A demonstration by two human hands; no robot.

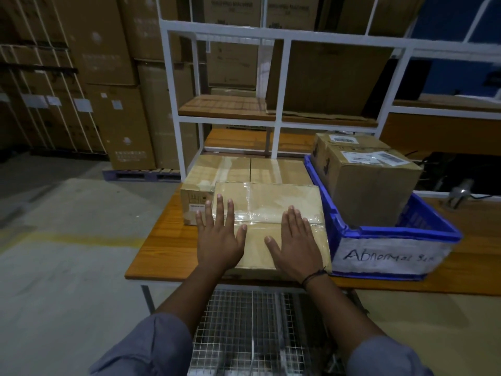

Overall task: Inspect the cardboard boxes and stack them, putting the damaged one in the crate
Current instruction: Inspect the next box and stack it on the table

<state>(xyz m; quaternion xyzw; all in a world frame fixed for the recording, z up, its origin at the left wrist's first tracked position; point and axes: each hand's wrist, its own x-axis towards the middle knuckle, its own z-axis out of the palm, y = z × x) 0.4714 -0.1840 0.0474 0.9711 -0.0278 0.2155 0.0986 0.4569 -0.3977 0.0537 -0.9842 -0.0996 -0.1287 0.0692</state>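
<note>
Item: taped cardboard box [273, 202], brown, clear tape along its top seam, at the near edge of the bench [162, 251], toward the left corner; whether it sits on another box cannot be told. Left hand [219, 240]: flat on the left part of the box top, fingers [219, 207] straight and spread, released, gripping nothing. Right hand [295, 242]: flat on the right part of the same top, fingers straight and held together, also released; dark cord wristband [314, 275] on the wrist. Behind, toward the far edge: two taped boxes side by side, rear-left box [217, 166] with printed marks on its near side, rear-right box [279, 169]. Blue crate [393, 232]: just beside the front box on its right, at the near edge, with a white label hand-lettered "Abnormal". In the crate: front carton [374, 191] with a barcode label on top, and rear carton [366, 143] directly behind it. Surroundings: white shelf rack [282, 90] beyond the bench, wire-mesh cart [244, 321] below its near edge, stacked warehouse cartons [108, 77] at left.
</note>
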